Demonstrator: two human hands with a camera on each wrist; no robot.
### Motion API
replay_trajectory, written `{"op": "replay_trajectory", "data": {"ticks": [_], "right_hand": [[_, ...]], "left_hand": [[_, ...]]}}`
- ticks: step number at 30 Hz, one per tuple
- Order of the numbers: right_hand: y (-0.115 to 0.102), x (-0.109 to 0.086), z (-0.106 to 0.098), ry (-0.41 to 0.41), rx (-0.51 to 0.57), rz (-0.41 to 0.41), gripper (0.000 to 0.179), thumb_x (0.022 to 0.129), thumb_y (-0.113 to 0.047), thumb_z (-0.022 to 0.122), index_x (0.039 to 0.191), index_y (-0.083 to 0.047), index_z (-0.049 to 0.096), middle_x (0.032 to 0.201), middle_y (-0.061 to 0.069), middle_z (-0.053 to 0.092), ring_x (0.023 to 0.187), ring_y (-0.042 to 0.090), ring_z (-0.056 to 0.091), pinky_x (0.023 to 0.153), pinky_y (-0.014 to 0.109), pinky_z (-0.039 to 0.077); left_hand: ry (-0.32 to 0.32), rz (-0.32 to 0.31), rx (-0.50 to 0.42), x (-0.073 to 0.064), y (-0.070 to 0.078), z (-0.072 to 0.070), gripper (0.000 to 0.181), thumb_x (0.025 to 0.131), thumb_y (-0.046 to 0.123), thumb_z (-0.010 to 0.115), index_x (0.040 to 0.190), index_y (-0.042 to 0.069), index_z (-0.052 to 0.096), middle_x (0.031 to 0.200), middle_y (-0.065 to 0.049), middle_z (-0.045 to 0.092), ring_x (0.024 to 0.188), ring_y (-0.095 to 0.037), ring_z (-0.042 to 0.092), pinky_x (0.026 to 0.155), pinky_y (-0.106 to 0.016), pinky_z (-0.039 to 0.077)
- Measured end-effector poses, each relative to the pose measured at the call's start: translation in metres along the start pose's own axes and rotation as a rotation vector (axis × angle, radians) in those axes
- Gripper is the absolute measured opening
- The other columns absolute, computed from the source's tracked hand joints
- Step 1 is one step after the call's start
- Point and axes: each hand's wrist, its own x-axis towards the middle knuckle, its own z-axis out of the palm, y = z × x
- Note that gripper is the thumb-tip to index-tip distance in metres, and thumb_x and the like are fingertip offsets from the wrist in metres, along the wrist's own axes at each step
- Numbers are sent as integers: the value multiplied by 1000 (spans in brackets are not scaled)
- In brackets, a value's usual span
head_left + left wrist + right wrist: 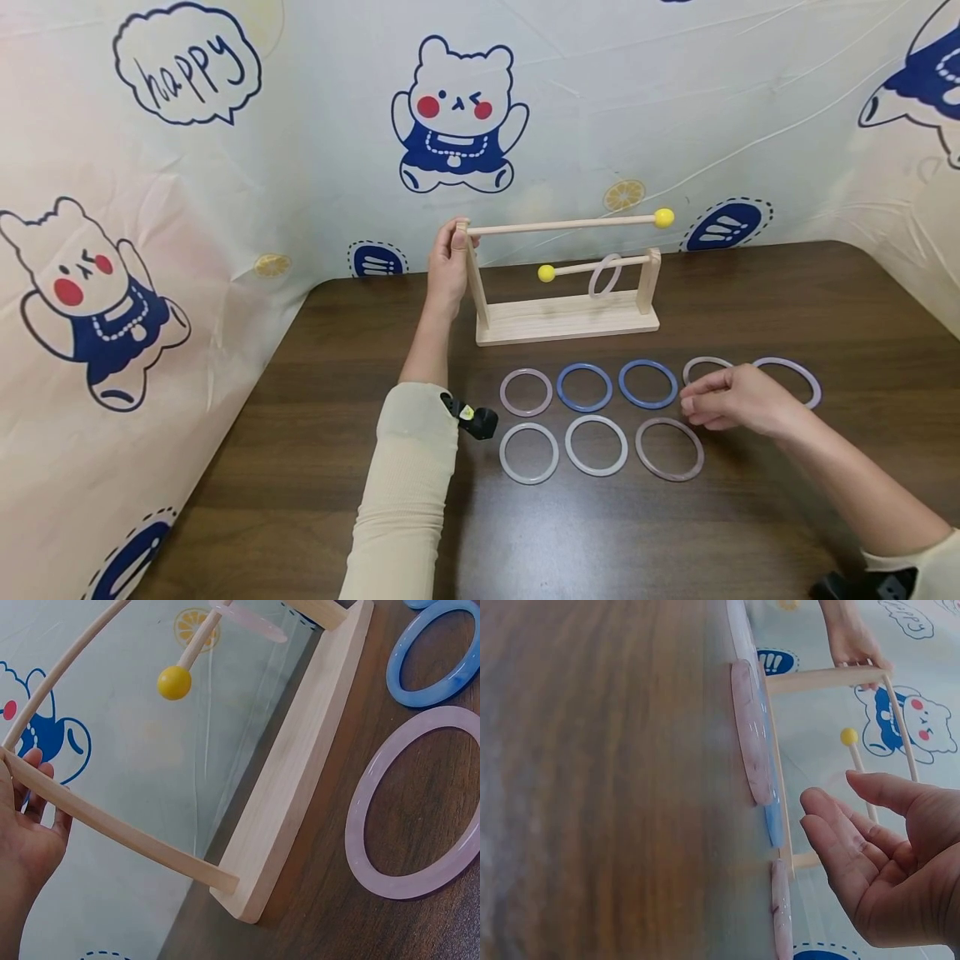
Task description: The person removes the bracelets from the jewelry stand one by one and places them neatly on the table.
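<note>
A wooden bangle stand [566, 318] with two posts and two rods tipped by yellow balls stands toward the back of the table. My left hand [447, 268] grips the top of its left post, where the long upper rod begins. On the short lower rod hangs one pale pink bangle [604, 276]. My right hand [738, 400] hovers over the right part of the bangles with fingers loosely bent and nothing between them. Under it, a pale bangle [705, 361] and a lavender bangle [810, 382] are partly hidden. A pinkish-grey bangle [701, 454] lies just nearer.
Two blue bangles [585, 408] and a lilac bangle [527, 413] continue the back row leftward. In front lie two whitish bangles [529, 481]. A printed cloth [322, 167] hangs behind the dark wood table [315, 467], close behind the stand.
</note>
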Motion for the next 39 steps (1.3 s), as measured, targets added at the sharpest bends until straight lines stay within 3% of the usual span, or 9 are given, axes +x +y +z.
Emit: {"op": "replay_trajectory", "data": {"ticks": [20, 25, 30, 39], "right_hand": [[-14, 13, 7, 61, -90, -39, 39, 85, -17, 66, 109, 13, 60, 91, 17, 68, 81, 25, 66, 70, 33, 52], [-18, 18, 9, 126, -219, -69, 35, 83, -20, 67, 105, 7, 65, 84, 10, 70, 75, 21, 66, 64, 32, 51], [-23, 23, 12, 210, -391, -129, 30, 81, -23, 69, 99, 1, 70, 76, 1, 69, 69, 14, 60, 60, 31, 43], [-26, 29, 14, 279, -467, -173, 26, 80, -20, 69, 97, 0, 70, 78, 3, 69, 77, 20, 61, 61, 31, 43]], "left_hand": [[-6, 16, 1, 0, -2, 0, 41, 97, 31, 40, 127, 3, 48, 105, -12, 58, 103, -21, 53, 91, -36, 37], [-2, 16, 1, -1, -1, -1, 39, 97, 30, 40, 126, 5, 49, 104, -12, 58, 102, -19, 53, 91, -36, 37], [0, 20, 4, 0, -1, -1, 39, 97, 31, 40, 125, 6, 50, 104, -14, 58, 100, -19, 52, 89, -35, 38], [-3, 20, 12, 0, 0, -1, 41, 97, 31, 40, 127, 5, 49, 104, -13, 58, 101, -18, 53, 91, -36, 37]]}}
